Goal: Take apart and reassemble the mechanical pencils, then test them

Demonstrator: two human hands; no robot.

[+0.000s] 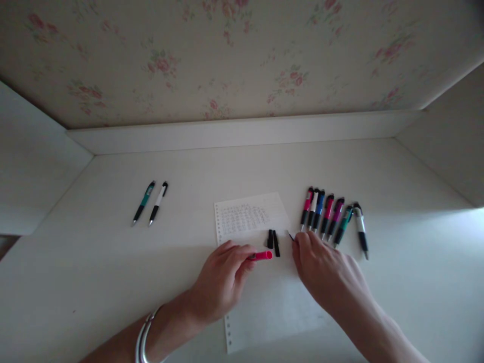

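Note:
My left hand (pixel 223 277) is closed round a pink pen barrel (pixel 262 255) that sticks out to the right over a sheet of punched paper (pixel 264 302). My right hand (pixel 321 267) pinches a thin dark refill tip (pixel 290 235) just left of its fingers. Two small black pen parts (pixel 273 241) lie on the paper between both hands. A row of several coloured pens (pixel 328 214) lies right of the paper, just beyond my right hand.
Two pens, one green (pixel 144 201) and one white (pixel 159 202), lie at the left of the white desk (pixel 94 272). A raised ledge (pixel 242 132) and floral wallpaper bound the back; side panels close in left and right.

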